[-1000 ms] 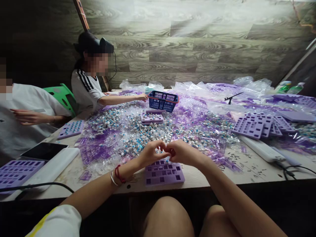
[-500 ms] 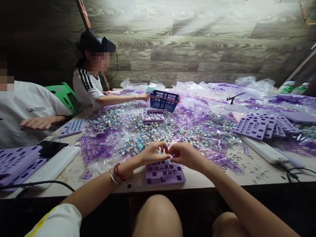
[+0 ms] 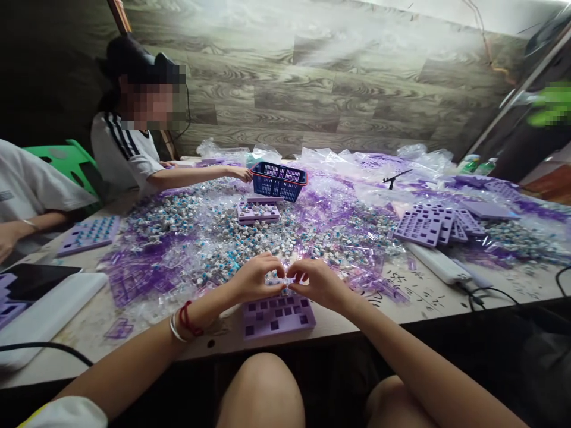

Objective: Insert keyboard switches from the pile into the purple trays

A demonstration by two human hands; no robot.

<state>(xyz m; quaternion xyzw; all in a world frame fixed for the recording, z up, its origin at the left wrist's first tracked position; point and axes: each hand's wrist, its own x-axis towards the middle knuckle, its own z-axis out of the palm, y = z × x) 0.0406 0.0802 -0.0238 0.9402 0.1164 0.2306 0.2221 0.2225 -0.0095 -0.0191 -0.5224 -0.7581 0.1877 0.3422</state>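
Thumb and fingertips of my left hand [image 3: 259, 278] are closed in a pinch, meeting my right hand [image 3: 319, 284] above the table. Between both sets of fingertips is a small white-and-blue key switch [image 3: 286, 283], mostly covered by the fingers. Just beneath and in front lies a light purple board [image 3: 285, 326] with square holes, its far edge hidden by my hands. Beyond my hands spreads a loose heap of similar white and blue switches [image 3: 232, 238].
A co-worker's hand [image 3: 243, 173] touches a dark blue basket [image 3: 279, 181]. Purple boards are stacked at right [image 3: 423, 224]; another board [image 3: 89, 235] bears blue-topped pieces. White power banks [image 3: 439, 264] and cables lie on both sides. Clear purple plastic pieces [image 3: 145, 273] surround the heap.
The view has turned right, so the scene sits further left. My hands stay together in a pinch above the purple board. The co-worker's hand is still at the basket.
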